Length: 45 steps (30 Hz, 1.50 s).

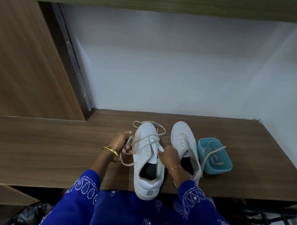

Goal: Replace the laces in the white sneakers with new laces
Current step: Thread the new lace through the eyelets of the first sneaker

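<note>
Two white sneakers stand toe-away on a wooden desk [55, 150]. The left sneaker [146, 164] overhangs the front edge, and a loose beige lace [149, 135] loops over its toe and through its lower eyelets. My left hand [120, 143] pinches a strand of that lace beside the shoe's left side. At the tongue, near the upper eyelets on the right side, my right hand [168, 157] pinches the lace's other end. The right sneaker [185, 146] holds a partly threaded lace. A teal tub [215, 167] at its right holds another beige lace [211, 152].
A white wall rises behind the desk, with a wooden panel [25, 61] at the left. The desk's right edge runs diagonally past the tub. Below the front edge are dark bags [30, 214] on the left and a black rack [273, 224] on the right.
</note>
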Available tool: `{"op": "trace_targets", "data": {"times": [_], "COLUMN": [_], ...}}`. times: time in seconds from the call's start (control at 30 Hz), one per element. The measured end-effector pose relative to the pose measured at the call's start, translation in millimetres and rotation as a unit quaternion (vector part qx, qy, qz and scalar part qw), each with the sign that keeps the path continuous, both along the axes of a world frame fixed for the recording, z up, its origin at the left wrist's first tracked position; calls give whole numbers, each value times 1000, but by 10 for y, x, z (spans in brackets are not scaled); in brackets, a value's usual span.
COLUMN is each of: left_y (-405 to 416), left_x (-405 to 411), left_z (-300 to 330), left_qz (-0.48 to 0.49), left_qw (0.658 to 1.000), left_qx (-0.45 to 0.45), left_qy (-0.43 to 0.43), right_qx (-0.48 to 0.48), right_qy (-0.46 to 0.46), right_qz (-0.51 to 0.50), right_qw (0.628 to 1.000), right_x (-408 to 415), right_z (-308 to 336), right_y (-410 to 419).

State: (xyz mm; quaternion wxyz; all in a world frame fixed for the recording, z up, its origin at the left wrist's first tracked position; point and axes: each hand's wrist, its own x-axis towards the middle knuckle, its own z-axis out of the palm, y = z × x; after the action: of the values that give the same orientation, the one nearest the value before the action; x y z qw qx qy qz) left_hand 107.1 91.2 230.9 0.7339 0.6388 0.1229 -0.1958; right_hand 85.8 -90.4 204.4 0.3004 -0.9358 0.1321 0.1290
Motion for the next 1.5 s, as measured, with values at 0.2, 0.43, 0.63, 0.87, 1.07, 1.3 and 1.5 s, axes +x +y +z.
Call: {"op": "trace_targets", "data": {"times": [0.2, 0.43, 0.63, 0.87, 1.07, 1.3, 1.5], "left_y": [-221, -494, -500, -451, -157, -92, -130], "left_x": [-49, -72, -56, -111, -150, 19, -60], "left_z": [-247, -332, -295, -106, 190, -198, -273], "left_qz": [-69, -111, -86, -9, -149, -44, -154], "left_qw": [903, 808, 822, 982, 987, 969, 877], "left_qx": [406, 557, 539, 70, 6, 240, 444], "left_qy": [-124, -159, -163, -178, -51, -38, -99], "right_qx": [-10, -31, -33, -6, -7, -18, -12], "right_qy": [-9, -24, -31, -33, -25, -13, -6], "right_qz": [17, 33, 32, 2, 7, 10, 17], "right_qw": [1000, 999, 998, 999, 1000, 1000, 1000], "right_x": [-21, -50, -70, -68, -56, -63, -75], "right_z": [3, 36, 36, 12, 30, 40, 58], "right_y": [71, 121, 131, 98, 107, 126, 131]}}
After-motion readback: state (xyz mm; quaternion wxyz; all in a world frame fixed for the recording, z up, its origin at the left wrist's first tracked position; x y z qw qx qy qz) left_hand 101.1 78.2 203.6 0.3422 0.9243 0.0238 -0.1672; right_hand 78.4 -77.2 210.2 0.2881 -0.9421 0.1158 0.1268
